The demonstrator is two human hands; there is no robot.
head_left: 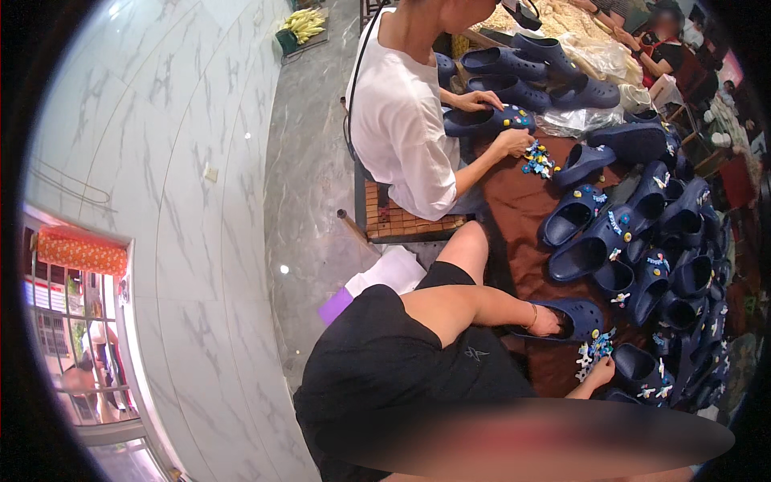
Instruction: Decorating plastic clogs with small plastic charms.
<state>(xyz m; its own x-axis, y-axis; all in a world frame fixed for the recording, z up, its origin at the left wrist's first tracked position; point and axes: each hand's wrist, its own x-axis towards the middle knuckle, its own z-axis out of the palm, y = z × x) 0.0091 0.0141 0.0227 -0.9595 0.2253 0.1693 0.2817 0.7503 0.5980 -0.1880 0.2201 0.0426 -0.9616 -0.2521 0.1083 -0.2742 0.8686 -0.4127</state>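
Note:
A navy clog [585, 313] with holes in its top and a yellow charm near its toe lies in front of me. Inside its opening is my left hand [546, 320], holding it, with the fingertips hidden by the shoe. Beside the toe lies a small heap of blue, white and yellow shoe charms [596, 347]. My right hand [598, 376] is at the edge of this heap with its fingers pinched together; what they hold is too small to make out. A dark blurred patch covers part of the lower edge and hides my right forearm.
Many navy clogs with charms [634, 233] are piled on the right of the brown cloth [518, 217]. At the far side a co-worker in a white shirt [405, 120] handles another clog [474, 120] and charms [538, 159]. Plain clogs [506, 63] and plastic bags [582, 120] lie beyond.

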